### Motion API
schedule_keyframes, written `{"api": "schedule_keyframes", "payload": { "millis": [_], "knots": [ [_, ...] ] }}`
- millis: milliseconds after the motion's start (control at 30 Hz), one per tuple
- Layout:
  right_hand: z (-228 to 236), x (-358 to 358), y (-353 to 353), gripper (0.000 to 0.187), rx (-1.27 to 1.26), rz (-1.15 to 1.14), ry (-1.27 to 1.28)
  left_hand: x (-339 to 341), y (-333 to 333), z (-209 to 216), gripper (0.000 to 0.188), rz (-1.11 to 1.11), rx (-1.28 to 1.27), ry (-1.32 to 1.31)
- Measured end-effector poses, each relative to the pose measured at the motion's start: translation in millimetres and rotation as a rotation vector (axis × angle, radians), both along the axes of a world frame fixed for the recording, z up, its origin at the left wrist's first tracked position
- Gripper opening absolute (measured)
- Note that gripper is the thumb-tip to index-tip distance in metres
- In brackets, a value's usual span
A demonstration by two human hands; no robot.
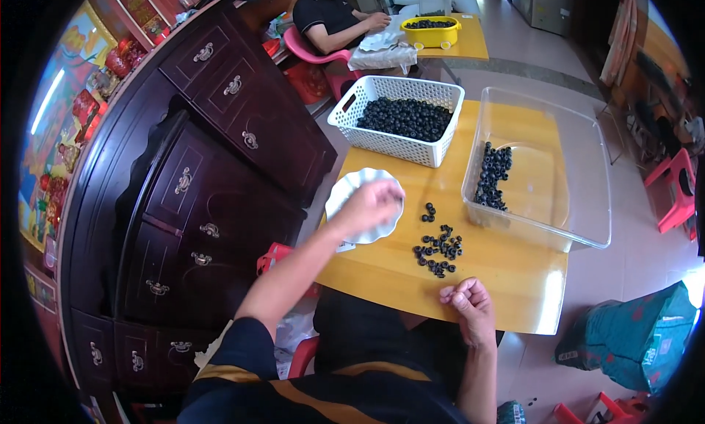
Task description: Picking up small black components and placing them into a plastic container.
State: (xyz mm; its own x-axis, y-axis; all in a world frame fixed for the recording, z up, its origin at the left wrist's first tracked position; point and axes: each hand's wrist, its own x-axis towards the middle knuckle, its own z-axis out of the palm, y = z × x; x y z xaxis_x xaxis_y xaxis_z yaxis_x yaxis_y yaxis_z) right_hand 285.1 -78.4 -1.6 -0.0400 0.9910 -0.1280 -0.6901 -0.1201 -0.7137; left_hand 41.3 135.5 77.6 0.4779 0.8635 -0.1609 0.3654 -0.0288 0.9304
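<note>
Over the white scalloped plate (348, 191) on the left of the table, my left hand (369, 206) has its fingers curled together, slightly blurred. What lies between the fingertips, if anything, is hidden. My right hand (472, 306) rests at the table's near edge with thumb and fingers pinched; I cannot make out anything in them. Just beyond it lies a loose cluster of small black ring-shaped parts (439, 250), with a few more black pieces (428, 212) above the cluster. My left forearm covers the plate's lower left side.
A white perforated basket (389, 145) full of black parts stands at the back. Right of it, a clear plastic bin (540, 229) holds more black parts (493, 175). Across from me, a seated person (330, 27) works by a yellow tub (431, 36). Dark drawers (213, 159) line the left.
</note>
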Motion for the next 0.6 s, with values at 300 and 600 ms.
{"api": "schedule_keyframes", "payload": {
  "millis": [300,600],
  "knots": [
    [2,-1,0,0.011,0.008,0.008,0.048,-22,76,54,0.039,0.189,0.400,0.124],
    [5,-2,3,0.016,-0.029,-0.017,0.021,-40,13,-17,0.049,0.061,0.551,0.937]
  ]
}}
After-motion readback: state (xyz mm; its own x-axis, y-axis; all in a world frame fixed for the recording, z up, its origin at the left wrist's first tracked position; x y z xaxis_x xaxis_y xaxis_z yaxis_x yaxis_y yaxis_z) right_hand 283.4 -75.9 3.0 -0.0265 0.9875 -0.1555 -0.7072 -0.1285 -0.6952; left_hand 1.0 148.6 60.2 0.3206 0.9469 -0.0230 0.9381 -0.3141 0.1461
